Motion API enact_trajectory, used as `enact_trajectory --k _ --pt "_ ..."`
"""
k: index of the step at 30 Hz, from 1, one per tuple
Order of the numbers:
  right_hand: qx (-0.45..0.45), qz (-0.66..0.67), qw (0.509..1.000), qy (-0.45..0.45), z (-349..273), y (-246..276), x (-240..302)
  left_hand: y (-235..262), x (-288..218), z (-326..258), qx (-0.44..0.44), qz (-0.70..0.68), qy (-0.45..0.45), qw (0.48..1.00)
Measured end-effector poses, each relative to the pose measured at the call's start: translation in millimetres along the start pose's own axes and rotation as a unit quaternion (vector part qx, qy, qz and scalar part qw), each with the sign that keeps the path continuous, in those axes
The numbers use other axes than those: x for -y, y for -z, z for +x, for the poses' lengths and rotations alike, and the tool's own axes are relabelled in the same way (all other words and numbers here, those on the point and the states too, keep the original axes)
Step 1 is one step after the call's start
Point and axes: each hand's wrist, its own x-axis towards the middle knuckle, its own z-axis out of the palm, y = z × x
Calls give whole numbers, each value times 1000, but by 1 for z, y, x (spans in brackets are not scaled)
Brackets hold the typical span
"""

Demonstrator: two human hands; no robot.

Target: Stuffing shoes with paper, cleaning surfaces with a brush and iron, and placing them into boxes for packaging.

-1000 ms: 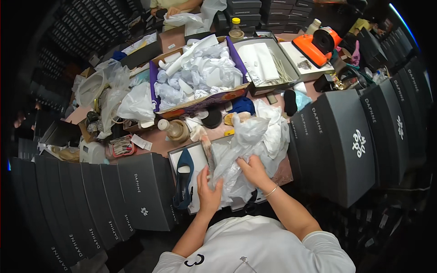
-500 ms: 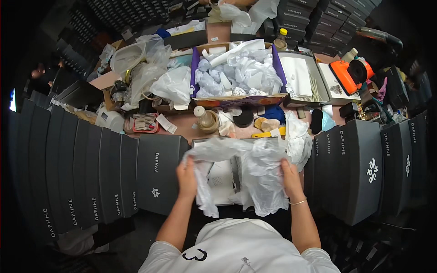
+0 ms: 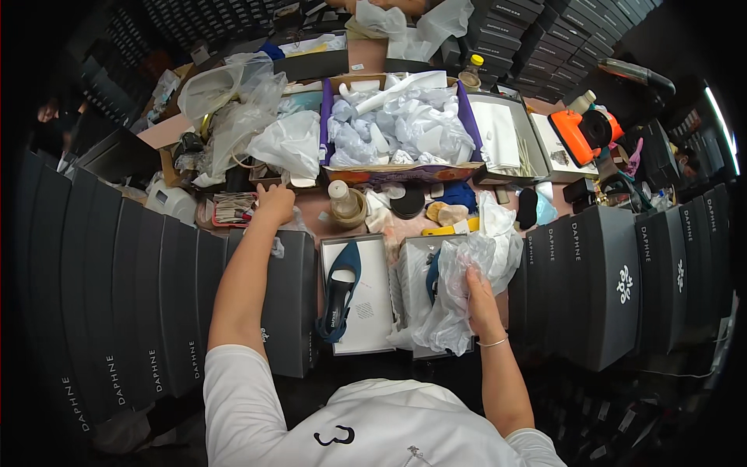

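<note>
My left hand reaches out to the far left, fingers apart over the table beside a red tray of thin sticks. I see nothing held in it. My right hand grips the edge of crumpled white tissue paper. In front of me lies an open shoe box with a white inside. A dark teal pointed slingback shoe rests in its left part. A second teal shoe shows only in part under the tissue in the right part.
Rows of dark grey shoe boxes stand at left and right. Beyond are a purple-edged carton of crumpled paper, a pump bottle, a black round tin and an orange device. Another person's arms show at the far edge.
My left hand has let go of the tissue paper and moved far left to the red tray. My right hand has drawn the paper right, uncovering the teal shoe on the left.
</note>
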Motion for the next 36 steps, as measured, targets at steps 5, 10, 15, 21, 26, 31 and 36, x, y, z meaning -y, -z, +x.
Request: enact_trajectory --k 5,10,15,21,26,31,36 --pt "104 -10 995 -2 3 -12 17 92 -62 -55 -92 -433 -35 896" --pt "233 55 970 -50 9 -59 32 33 -168 -127 189 -955 22 227" --pt "265 -223 930 -122 63 -40 20 21 -193 -112 73 -954 26 291" --pt "293 -386 864 134 159 -81 88 -38 -205 -112 -21 -951 193 240" --pt "123 -503 729 447 302 -200 88 -39 -198 -121 -106 -908 203 352" --pt "137 -650 707 242 393 -228 31 -51 -202 -137 33 -929 236 284" --pt "-43 -215 927 304 399 -177 48 -56 -195 -147 50 -923 271 268"
